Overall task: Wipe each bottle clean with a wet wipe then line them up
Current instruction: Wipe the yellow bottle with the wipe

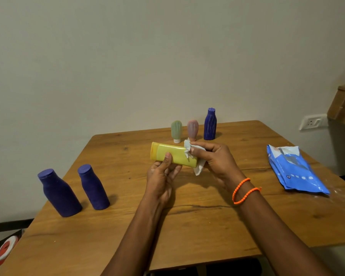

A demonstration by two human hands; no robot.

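Fingers of the left hand (pixel 161 176) curl under the yellow bottle (pixel 173 155) with the thumb pressed on top, holding it sideways above the middle of the worktop (pixel 187 226), cap end to the left. That grip seems meant to steady the bottle and leave its right half free for rubbing. Fingers of the right hand (pixel 215 158) pinch a white wipe (pixel 193 156) and wrap it round the bottle's right end, so the wipe touches the plastic there.

Going from the left: two purple bottles (pixel 74 191) stand near the left edge, just beside each other; whether they are wiped or waiting I cannot tell. Toward the far edge, a green bottle (pixel 176 131) and a pink bottle (pixel 192 130) stand on their caps, with a third purple bottle (pixel 210 124) upright just to their right; the three form a short row, which may be the line-up already begun. Near the right edge lies a blue wipe pack (pixel 295 170), within easy reach of the right hand.

Brown wood with dark knots and a long crack makes up the worktop. It sits against a plain pale wall (pixel 127 56), with a white socket (pixel 312 122) on the right.
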